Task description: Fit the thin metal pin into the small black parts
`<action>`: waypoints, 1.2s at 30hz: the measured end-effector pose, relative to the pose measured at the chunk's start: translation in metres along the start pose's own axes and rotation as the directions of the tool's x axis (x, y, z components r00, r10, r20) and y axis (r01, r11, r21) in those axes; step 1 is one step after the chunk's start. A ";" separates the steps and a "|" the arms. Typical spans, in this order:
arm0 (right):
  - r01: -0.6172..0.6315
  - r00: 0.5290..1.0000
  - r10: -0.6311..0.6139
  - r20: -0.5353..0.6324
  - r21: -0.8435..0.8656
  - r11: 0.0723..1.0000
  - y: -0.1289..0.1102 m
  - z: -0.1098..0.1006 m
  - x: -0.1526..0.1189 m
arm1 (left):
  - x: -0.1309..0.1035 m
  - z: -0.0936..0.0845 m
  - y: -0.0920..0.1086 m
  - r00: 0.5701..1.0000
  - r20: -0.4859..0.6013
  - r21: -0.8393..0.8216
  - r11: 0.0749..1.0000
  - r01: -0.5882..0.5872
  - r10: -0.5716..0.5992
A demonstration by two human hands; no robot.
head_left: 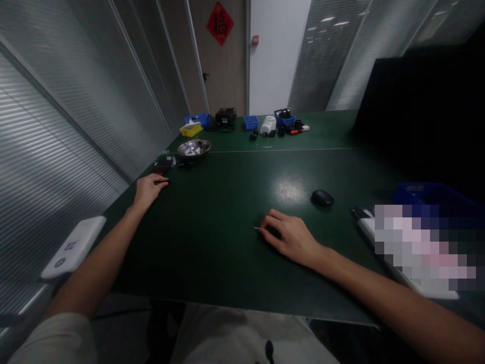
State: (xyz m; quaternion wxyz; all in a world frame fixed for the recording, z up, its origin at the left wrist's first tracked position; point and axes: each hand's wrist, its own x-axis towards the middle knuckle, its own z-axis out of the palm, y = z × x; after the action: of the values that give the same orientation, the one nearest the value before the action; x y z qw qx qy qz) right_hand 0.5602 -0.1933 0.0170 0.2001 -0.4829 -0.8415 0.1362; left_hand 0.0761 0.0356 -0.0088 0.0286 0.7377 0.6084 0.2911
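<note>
My right hand (290, 236) rests low over the green table, its thumb and fingers pinched together. From the fingertips a thin, pale, needle-like piece (256, 228) sticks out to the left; its kind is not clear. At the table's left edge my left hand (148, 192) is closed, with thumb and fingers close together. Something small and dark may be at its fingertips, but I cannot make it out. Just beyond that hand lies a dark object (162, 168) with a red edge, partly blurred. A metal bowl (194, 155) holding whitish pieces stands farther back.
A black mouse (322, 198) lies right of my right hand. Farther right are a white flat object (435, 290), a blue tray (428, 189) and a large dark screen (420, 101). At the back stand a yellow bin (191, 130), blue bins (251, 122) and small black parts.
</note>
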 end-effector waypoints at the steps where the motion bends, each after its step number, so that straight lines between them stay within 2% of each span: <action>1: 0.000 1.000 0.000 0.000 -0.002 1.000 0.000 0.000 0.000 | 0.000 0.000 0.002 1.000 0.003 -0.003 1.000 0.004 -0.004; 10: 0.007 1.000 -0.007 0.009 -0.007 1.000 0.002 0.002 0.001 | 0.004 0.006 -0.004 0.999 0.033 -0.030 0.999 -0.024 0.025; 18: 0.010 1.000 -0.010 0.011 -0.005 1.000 0.000 0.000 0.001 | 0.003 0.008 -0.005 0.999 0.045 0.036 0.999 -0.019 0.018; 23: 0.011 1.000 -0.011 0.015 -0.005 1.000 0.001 0.000 0.001 | 0.000 0.003 0.004 0.997 0.065 0.200 0.979 -0.051 0.039; 29: 0.010 1.000 -0.010 0.017 -0.007 1.000 0.000 -0.001 0.000 | -0.007 -0.005 0.025 0.998 0.046 0.442 0.896 -0.052 0.035; 33: 0.007 1.000 -0.007 0.023 -0.006 1.000 0.000 -0.001 0.001 | -0.008 -0.007 0.030 0.999 0.042 0.488 0.872 -0.031 0.013; 36: 0.006 1.000 -0.006 0.019 -0.009 1.000 0.000 0.000 0.002 | -0.007 -0.007 0.027 0.997 0.063 0.449 0.892 -0.059 0.034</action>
State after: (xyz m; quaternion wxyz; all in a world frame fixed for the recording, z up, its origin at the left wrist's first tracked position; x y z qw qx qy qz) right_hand 0.5598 -0.1919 0.0173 0.1902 -0.4799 -0.8455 0.1364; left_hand 0.0963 0.0202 0.0052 -0.1337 0.7463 0.6404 0.1232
